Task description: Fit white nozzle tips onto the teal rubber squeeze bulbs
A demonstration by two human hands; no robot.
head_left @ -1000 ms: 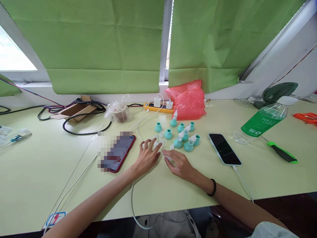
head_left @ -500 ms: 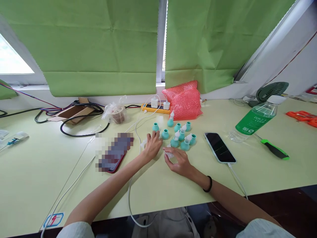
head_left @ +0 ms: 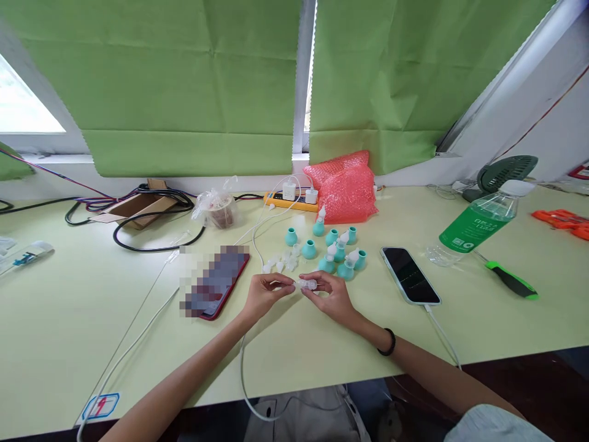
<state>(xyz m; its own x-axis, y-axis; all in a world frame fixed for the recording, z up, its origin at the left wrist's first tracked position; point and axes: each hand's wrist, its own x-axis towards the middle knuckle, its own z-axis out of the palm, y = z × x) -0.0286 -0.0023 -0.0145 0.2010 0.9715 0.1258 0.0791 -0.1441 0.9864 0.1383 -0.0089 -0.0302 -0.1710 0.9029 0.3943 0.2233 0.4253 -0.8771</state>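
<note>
My right hand [head_left: 335, 296] pinches a small clear plastic nozzle [head_left: 308, 284] and holds it sideways, just above the table. My left hand [head_left: 267, 293] is closed in a pinch at the nozzle's left end, on a small translucent tip [head_left: 297, 284] that the fingers partly hide. Whether tip and nozzle are joined cannot be made out. Beyond the left hand lies a loose cluster of small translucent tips [head_left: 289, 263]. Several teal rubber bulbs [head_left: 309, 250] stand past the hands. Some are open-topped, others carry a clear nozzle with a pale tip [head_left: 331, 250].
To the left lie a red-edged phone [head_left: 225, 288], a white cable [head_left: 242, 362] and a cardboard box [head_left: 138, 209] with black cords. Behind are a power strip [head_left: 271, 201] and pink bubble wrap [head_left: 350, 193]. On the right: another phone [head_left: 409, 275], a tilted bottle [head_left: 478, 224], a screwdriver [head_left: 510, 279].
My left hand has come back from the cluster of tips toward me, and its fingers now meet the nozzle in my right hand. The cluster is now uncovered.
</note>
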